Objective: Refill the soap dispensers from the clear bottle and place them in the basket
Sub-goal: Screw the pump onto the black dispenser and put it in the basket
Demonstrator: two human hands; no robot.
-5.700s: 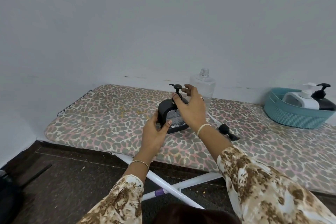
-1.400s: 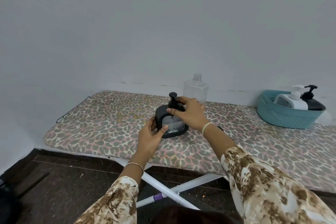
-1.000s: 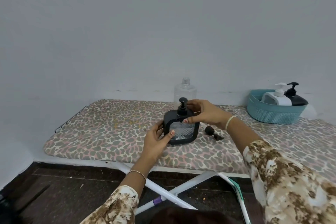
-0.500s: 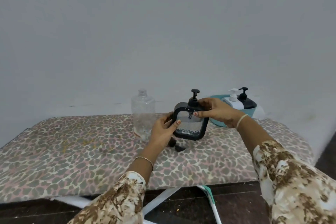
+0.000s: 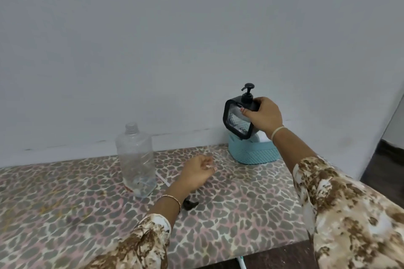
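Right fingers (image 5: 261, 101) grip the black dispenser (image 5: 237, 123) above the basket (image 5: 254, 156); left fingers (image 5: 207, 162) hang curled.

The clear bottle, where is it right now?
In the head view the clear bottle stands upright, left of centre on the patterned board, just left of the left hand and far left of the teal basket.

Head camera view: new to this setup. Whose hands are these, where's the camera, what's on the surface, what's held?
No machine: a person works bare-handed, and the one camera sits on their head, looking forward and down. The right hand grips a black soap dispenser by its top, above the teal basket. The left hand hovers over the patterned board, loosely curled, empty. On the board stands the clear bottle, uncapped; a small black part lies near the left wrist.
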